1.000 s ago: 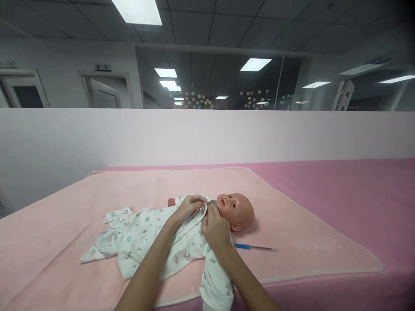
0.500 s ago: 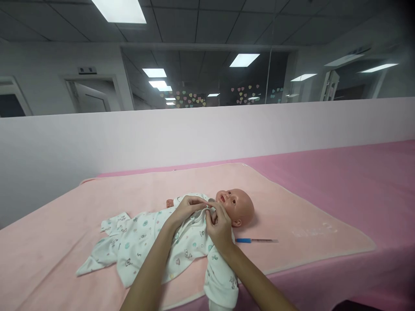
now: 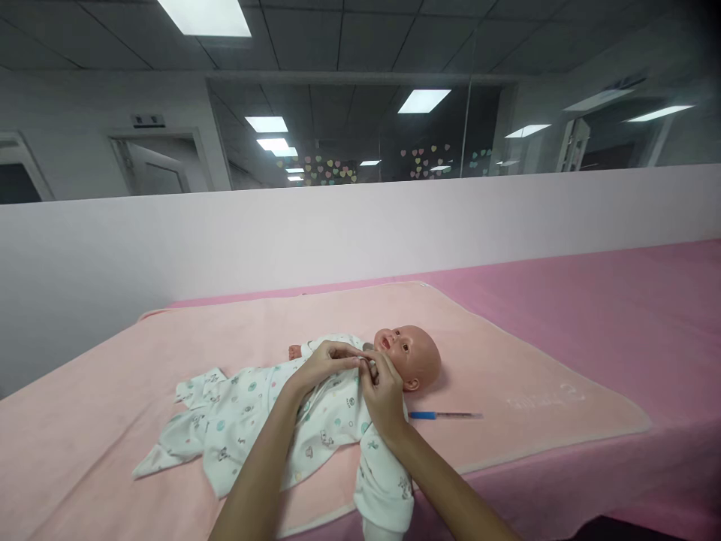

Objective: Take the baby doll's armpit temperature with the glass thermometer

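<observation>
A baby garment (image 3: 324,436) of soft white cloth, printed with small green dots and grey figures, is worn by a doll (image 3: 415,359) laid on its back across the middle of a peach blanket (image 3: 501,357). The doll's bald, rounded head is formed of smooth, faintly glossy plastic, turned toward the right end of the blanket. The trouser legs are spread limply to the left, and the near sleeve (image 3: 383,481) is draped over the blanket's front edge. At the neckline, the cloth's edge is pinched between the thumb and fingers of the left hand (image 3: 331,359) and of the right hand (image 3: 384,387), their tips brought together; the gripped fold is mostly hidden.

Beside the near shoulder, a slender rod (image 3: 444,415) with a blue end is laid flat. The blanket is matte and softly napped, bordered by a pale trim; faint whitish lettering (image 3: 546,397) is borne near its right corner but cannot be read. Smooth pink cloth (image 3: 625,308) is spread beneath. Behind, a plain white panel (image 3: 338,233) is topped by glass dotted with heart-shaped stickers (image 3: 330,171).
</observation>
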Demonstrator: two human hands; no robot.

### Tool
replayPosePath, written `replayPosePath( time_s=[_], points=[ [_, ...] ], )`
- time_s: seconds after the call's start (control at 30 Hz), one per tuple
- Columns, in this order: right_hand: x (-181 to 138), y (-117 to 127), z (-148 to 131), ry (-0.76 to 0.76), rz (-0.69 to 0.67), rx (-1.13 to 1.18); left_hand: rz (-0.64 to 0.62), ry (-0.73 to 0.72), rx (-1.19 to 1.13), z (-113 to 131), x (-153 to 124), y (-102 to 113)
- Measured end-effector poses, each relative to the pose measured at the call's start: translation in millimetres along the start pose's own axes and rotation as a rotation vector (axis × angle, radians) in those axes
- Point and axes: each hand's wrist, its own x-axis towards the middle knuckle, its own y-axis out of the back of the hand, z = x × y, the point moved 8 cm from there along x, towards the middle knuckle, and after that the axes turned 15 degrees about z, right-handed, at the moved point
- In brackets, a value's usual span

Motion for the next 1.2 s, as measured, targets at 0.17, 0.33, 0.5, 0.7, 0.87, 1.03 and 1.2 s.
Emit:
replayPosePath(
  time_s=[0.17, 0.33, 0.5, 0.7, 0.87, 1.03, 1.2],
  points=[
    [0.3, 1.5, -1.1, 0.036, 0.024, 0.030, -0.005, -0.006, 0.101, -1.9, 0.8, 0.7],
    [-1.3, -0.1, 0.9, 0.051, 0.025, 0.000, 0.008, 0.000, 0.091, -8.5, 4.3, 1.6],
    [-1.8, -0.2, 1.5, 0.030, 0.016, 0.017, 0.020, 0.027, 0.048, -13.6, 6.4, 1.6],
    [-2.3, 1.6, 4.4, 0.017, 0.058, -0.007, 0.018, -0.005, 0.084, -8.4, 5.7, 1.4],
    [-2.2, 0.8, 4.2, 0.024, 0.051, -0.015, 0.027, -0.007, 0.100, -5.3, 4.2, 1.8],
    [-1.9, 0.5, 3.9, 0.038, 0.049, -0.015, 0.009, 0.083, 0.057, -4.2, 0.6, -0.4],
    [-2.1, 0.2, 1.9, 0.047, 0.047, 0.029, 0.011, 0.117, -0.040, -7.3, 0.8, -1.1]
  ],
)
